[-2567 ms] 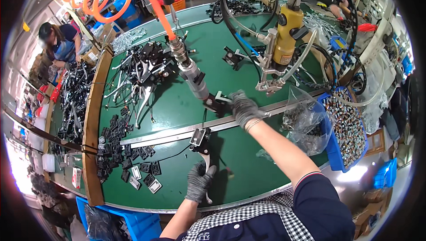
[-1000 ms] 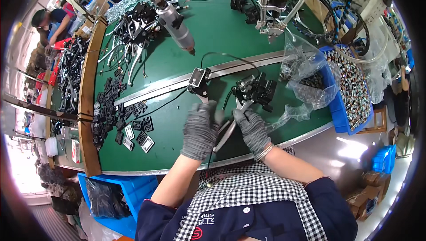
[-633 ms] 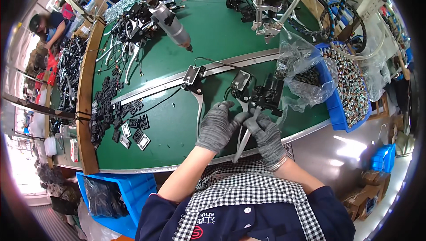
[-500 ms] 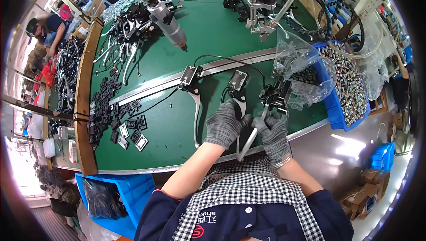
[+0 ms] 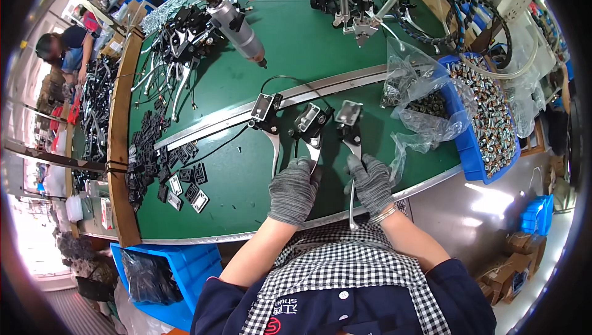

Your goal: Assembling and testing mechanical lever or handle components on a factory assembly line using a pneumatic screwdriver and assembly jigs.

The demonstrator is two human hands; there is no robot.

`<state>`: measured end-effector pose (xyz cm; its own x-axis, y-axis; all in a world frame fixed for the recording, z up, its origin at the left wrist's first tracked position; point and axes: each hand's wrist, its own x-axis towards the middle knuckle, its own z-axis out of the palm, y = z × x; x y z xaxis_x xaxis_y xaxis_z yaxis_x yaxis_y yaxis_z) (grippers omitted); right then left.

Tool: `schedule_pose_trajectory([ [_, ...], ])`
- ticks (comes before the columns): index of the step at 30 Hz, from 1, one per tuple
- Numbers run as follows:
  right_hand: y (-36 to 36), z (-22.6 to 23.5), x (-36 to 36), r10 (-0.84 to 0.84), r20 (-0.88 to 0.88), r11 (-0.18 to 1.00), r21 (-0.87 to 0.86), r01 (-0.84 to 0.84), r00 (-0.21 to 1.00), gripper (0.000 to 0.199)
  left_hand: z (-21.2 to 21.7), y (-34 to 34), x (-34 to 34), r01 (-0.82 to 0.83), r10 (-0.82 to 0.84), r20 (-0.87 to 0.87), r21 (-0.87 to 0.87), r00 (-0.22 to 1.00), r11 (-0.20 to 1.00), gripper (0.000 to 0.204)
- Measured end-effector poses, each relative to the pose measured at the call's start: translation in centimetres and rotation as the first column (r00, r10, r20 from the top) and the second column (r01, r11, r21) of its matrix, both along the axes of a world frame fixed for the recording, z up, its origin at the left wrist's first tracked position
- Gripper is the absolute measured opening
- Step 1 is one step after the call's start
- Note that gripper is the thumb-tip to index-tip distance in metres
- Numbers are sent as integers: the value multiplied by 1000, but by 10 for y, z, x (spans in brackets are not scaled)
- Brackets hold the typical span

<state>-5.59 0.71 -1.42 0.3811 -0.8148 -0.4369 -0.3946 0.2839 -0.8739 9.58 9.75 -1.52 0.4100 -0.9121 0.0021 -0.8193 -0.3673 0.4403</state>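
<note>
My left hand, in a grey knit glove, is closed on the silver lever of a brake lever assembly, whose box-shaped reservoir points away from me. My right hand, gloved alike, grips a second brake lever; its reservoir top is blurred, and the silver lever end sticks out below the fingers. Left of both lies a third brake lever assembly with a black cable, held by neither hand. All three are side by side over the green table, close to a metal rail.
Black and silver small plates lie at left, below piled lever assemblies. A hanging screwdriver and a metal fixture stand beyond. At right are clear plastic bags and a blue bin of small metal parts.
My left hand has shifted left with its brake lever. The right-hand brake lever has turned and moved left, so its reservoir faces up.
</note>
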Motion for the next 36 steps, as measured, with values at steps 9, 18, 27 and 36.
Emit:
schedule_pose_trajectory([
  [9, -8, 7, -3, 241, -167, 953, -147, -266, 956, 41, 1, 3, -1, -8, 8, 80, -1, 997, 1000, 16],
  [18, -25, 64, -16, 414, -491, 638, -445, -629, 766, 39, 8, 12, 30, -156, 211, 120, -355, 970, 922, 45],
  [27, -91, 26, 17, 568, -421, 424, -587, -689, 708, 66, -38, -40, 66, -385, 361, -245, -53, 900, 922, 62],
  [36, -69, 9, -20, 425, 61, 838, -404, -367, 903, 63, -15, -81, 65, 174, -162, -194, 44, 967, 984, 68],
])
